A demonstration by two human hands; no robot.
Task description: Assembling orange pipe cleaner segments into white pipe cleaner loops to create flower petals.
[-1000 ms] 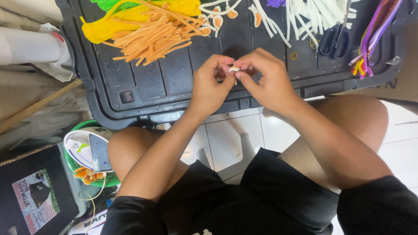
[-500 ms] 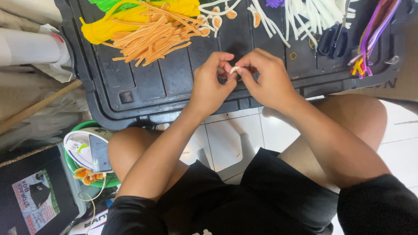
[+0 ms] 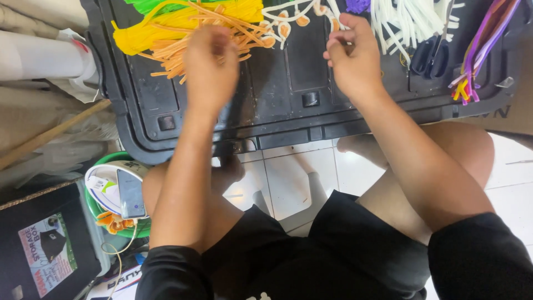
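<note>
A: Your left hand (image 3: pixel 211 69)?
B: Blurred over the fuzzy orange pipe cleaners (image 3: pixel 219 33), upper left on the black lid (image 3: pixel 277 94); grip unclear

A: Right hand (image 3: pixel 355 58)?
B: Fingers pinched narrow, top centre, near thin white stems (image 3: pixel 408 22)

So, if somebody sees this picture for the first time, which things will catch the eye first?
Probably the bright heap of yellow and orange pipe cleaners at the top left of the black plastic lid, with the left hand reaching over it. Next, the white pipe cleaners at the top right, beside the right hand, whose fingers are curled. Purple ones lie at the far right.
</note>
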